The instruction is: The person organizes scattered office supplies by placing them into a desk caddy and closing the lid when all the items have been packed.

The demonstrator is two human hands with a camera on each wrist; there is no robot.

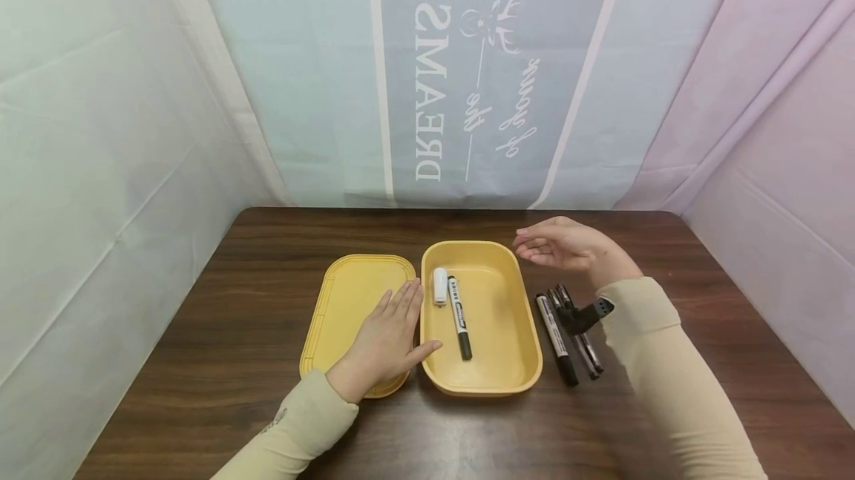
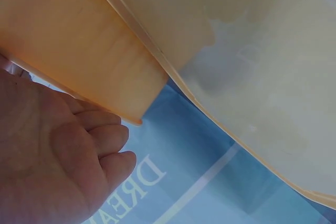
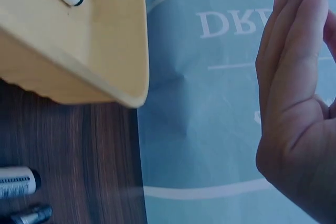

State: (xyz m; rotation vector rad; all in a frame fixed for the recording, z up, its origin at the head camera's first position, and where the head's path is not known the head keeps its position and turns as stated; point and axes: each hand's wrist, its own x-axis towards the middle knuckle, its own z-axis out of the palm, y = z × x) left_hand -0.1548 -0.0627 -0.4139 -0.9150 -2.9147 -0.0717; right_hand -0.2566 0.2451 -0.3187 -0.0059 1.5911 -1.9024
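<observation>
A yellow plastic box stands in the middle of the table, holding a white marker with a black cap and a short white capsule-shaped item. My left hand has its fingers straight, over the flat yellow lid and right at the box's left wall; the left wrist view shows that hand beside the box. My right hand is raised off the box's far right corner, fingers loosely bent and holding nothing. In the right wrist view that hand is apart from the box.
Right of the box lie another white marker with a black end and dark slim pens, partly covered by the black wrist camera. The brown wooden table ends at a printed blue-grey cloth behind, with pale cloth on both sides.
</observation>
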